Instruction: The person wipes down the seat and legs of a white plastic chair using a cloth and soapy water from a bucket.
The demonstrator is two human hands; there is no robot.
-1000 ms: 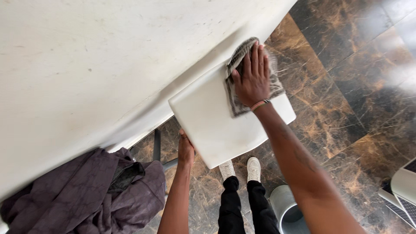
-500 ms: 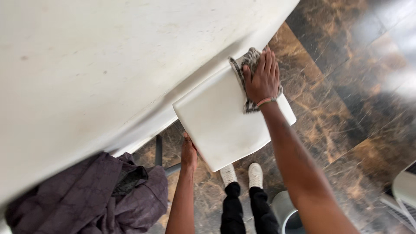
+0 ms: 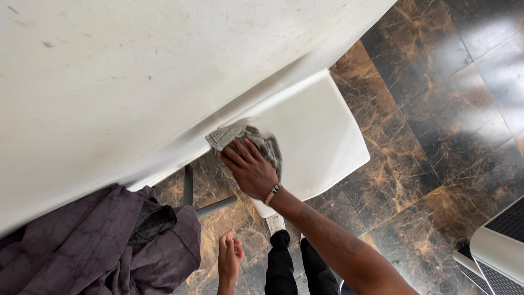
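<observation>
My right hand (image 3: 250, 168) presses a crumpled grey cloth (image 3: 256, 141) flat against the near left part of a white chair seat (image 3: 322, 136). The seat pokes out from under the edge of a large white table (image 3: 136, 82). A bracelet sits on that wrist. My left hand (image 3: 229, 258) hangs low beside my leg, fingers loosely apart, holding nothing. My dark trouser legs and a white shoe (image 3: 275, 223) show under the seat.
A dark purple garment (image 3: 98, 251) lies bunched at the lower left, by the table edge. Grey chair legs (image 3: 210, 205) cross under the table. The floor is dark brown marbled tile (image 3: 436, 109). Part of another white chair (image 3: 499, 251) sits at the lower right.
My right hand has slid the cloth from the far right corner of the seat to its near left side by the table edge. The view has shifted.
</observation>
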